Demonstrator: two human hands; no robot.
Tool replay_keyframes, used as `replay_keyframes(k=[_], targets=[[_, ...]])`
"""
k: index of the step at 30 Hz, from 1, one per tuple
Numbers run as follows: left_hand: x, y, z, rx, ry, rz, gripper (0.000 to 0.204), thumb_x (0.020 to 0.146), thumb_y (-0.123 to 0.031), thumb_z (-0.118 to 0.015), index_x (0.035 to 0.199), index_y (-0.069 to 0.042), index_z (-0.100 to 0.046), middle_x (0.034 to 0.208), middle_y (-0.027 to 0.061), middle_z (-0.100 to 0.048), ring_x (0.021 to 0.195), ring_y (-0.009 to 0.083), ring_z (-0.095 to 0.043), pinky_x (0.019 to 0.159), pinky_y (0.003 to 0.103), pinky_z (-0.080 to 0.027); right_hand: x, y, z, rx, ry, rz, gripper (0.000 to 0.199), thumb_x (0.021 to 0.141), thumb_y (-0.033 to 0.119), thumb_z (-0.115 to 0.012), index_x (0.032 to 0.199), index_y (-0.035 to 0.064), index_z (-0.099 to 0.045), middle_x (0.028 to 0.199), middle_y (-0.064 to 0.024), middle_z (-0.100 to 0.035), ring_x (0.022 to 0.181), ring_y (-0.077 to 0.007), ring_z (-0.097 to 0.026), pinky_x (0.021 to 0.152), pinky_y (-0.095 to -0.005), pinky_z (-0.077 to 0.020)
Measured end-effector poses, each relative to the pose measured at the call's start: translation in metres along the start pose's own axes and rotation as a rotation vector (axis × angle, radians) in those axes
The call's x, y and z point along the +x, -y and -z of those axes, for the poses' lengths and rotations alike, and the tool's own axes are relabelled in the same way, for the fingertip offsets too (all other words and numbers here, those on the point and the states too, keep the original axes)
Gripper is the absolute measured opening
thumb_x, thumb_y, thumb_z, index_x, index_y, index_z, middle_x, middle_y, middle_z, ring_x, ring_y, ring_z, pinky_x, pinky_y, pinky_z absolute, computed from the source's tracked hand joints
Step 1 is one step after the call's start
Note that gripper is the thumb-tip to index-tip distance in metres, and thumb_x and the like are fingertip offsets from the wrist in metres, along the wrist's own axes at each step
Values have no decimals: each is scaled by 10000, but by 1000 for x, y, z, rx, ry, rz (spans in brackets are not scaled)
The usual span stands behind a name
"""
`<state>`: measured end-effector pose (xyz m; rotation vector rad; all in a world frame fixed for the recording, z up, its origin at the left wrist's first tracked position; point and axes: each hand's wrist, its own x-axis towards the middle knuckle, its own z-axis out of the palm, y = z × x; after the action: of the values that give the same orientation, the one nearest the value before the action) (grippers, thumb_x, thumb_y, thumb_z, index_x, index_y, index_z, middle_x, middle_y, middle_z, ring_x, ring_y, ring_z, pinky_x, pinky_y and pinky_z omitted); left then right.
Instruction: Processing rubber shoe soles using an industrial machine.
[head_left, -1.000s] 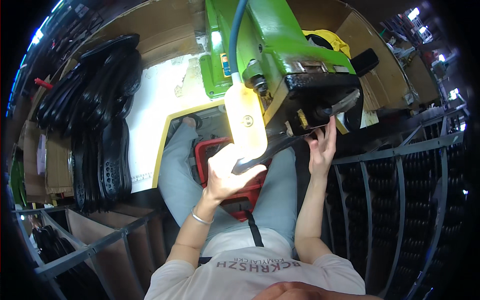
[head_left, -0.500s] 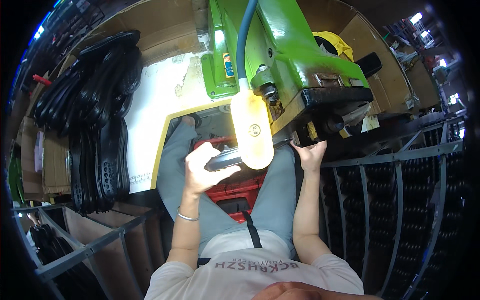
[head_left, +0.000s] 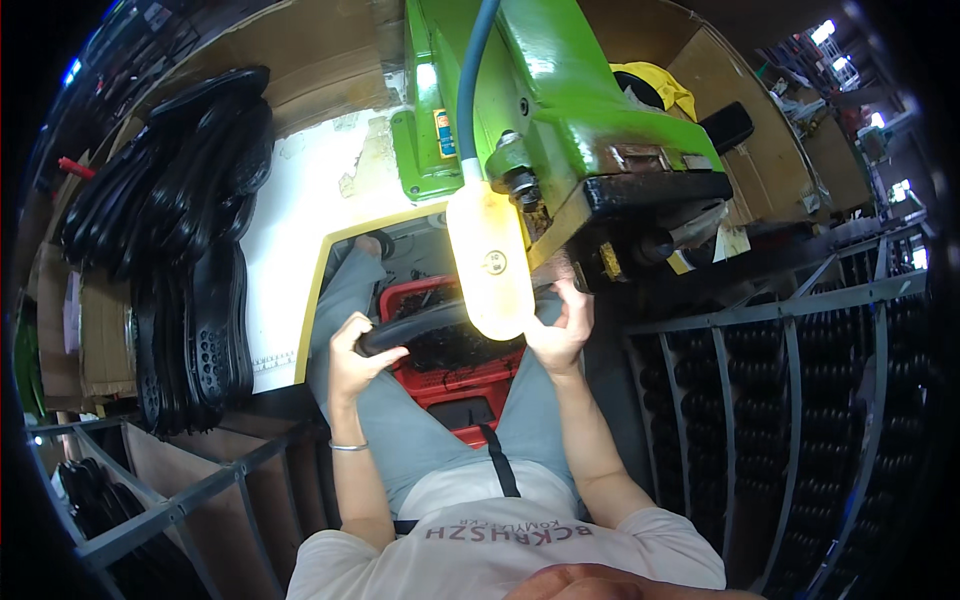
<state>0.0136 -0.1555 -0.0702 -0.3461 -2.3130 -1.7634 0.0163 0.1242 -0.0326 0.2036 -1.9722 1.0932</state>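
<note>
A black shoe sole (head_left: 418, 326) is held crosswise over my lap, below the head of a green machine (head_left: 590, 130). My left hand (head_left: 356, 362) is closed on its left end, thumb on the near side and fingers curled behind. At the other end my right hand (head_left: 560, 332) pinches it close under the machine head, fingers bent. A glowing yellow lamp (head_left: 490, 265) on a blue neck hides the sole's middle and part of its right end. Whether the sole touches the machine's working part cannot be seen.
Many black soles (head_left: 190, 170) lie piled on the white tabletop (head_left: 285, 240) at left. Below my hands sits a red crate (head_left: 475, 378) with dark scraps. Metal racks (head_left: 780, 310) flank me, the right one filled with black pieces. Cardboard (head_left: 270, 60) stands behind the machine.
Both hands have moved left, my left hand also slightly down, carrying the sole with them. More of the sole's left part shows now. My right hand has shifted closer to the lamp.
</note>
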Motion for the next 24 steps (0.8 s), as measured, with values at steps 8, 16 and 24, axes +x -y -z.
replay_keyframes(k=[8, 16, 24], targets=[[25, -57, -113, 141, -21, -154, 302, 717, -136, -774, 967, -22, -648, 852, 121, -682, 770, 286, -662, 731, 358, -533, 1, -4, 0, 1, 33, 93, 616, 527, 37, -887, 1062, 34, -583, 1039, -114, -624, 920, -301, -598, 791, -379, -494], [-2, -25, -159, -381, -36, 137, 371, 729, 57, -769, 1058, 46, -598, 988, 101, -653, 914, 171, -627, 827, 297, -514, -113, -81, -7, 1157, 237, -1215, 542, 888, 123, -641, 1365, 116, -383, 1286, -88, -498, 1213, -237, -497, 933, -447, -497], [-3, -8, -167, -229, -132, 56, 326, 752, 15, -777, 1035, 29, -616, 943, 68, -658, 866, 141, -619, 806, 281, -500, -109, -81, 16, 1043, -15, -1203, 431, 911, 189, -638, 1275, 112, -420, 1239, -105, -536, 1109, -274, -577, 848, -518, -537]])
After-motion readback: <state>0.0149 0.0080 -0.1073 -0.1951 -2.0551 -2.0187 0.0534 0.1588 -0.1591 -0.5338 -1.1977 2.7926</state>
